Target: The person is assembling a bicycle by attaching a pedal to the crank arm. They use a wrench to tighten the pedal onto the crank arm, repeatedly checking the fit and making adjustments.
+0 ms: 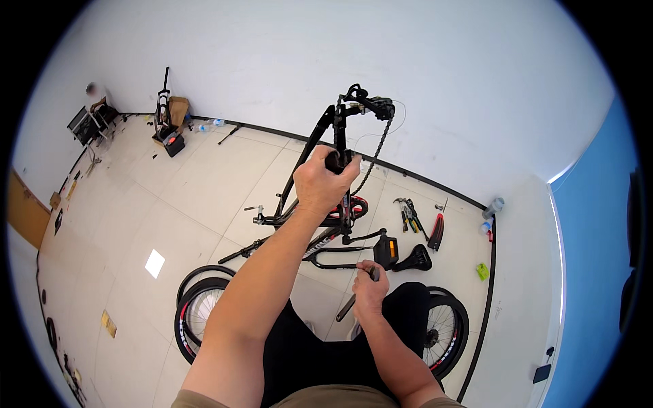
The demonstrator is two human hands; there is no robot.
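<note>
A black bicycle frame (299, 166) stands in front of me with its wheels off. At its top sits the rear derailleur (382, 107), and the chain (373, 163) hangs down to the red-edged chainring (356, 206). My left hand (323, 180) reaches far out, its fingers closed round a black part (333, 162) on the upper frame; its exact kind is hidden. Close to my knees, my right hand (371, 289) is closed round a dark bar-shaped tool (345, 309), whose ends stick out of the fist. Just beyond that hand is a black pedal (386, 252) with an orange reflector.
Wheels (197, 309) lie left of my legs, another wheel (445, 333) right. A saddle (413, 259), pliers and a hammer (408, 214), and a red-black piece (437, 231) lie rightward. Far left are a fork (163, 112), a cardboard box (179, 109) and a seated person (100, 103).
</note>
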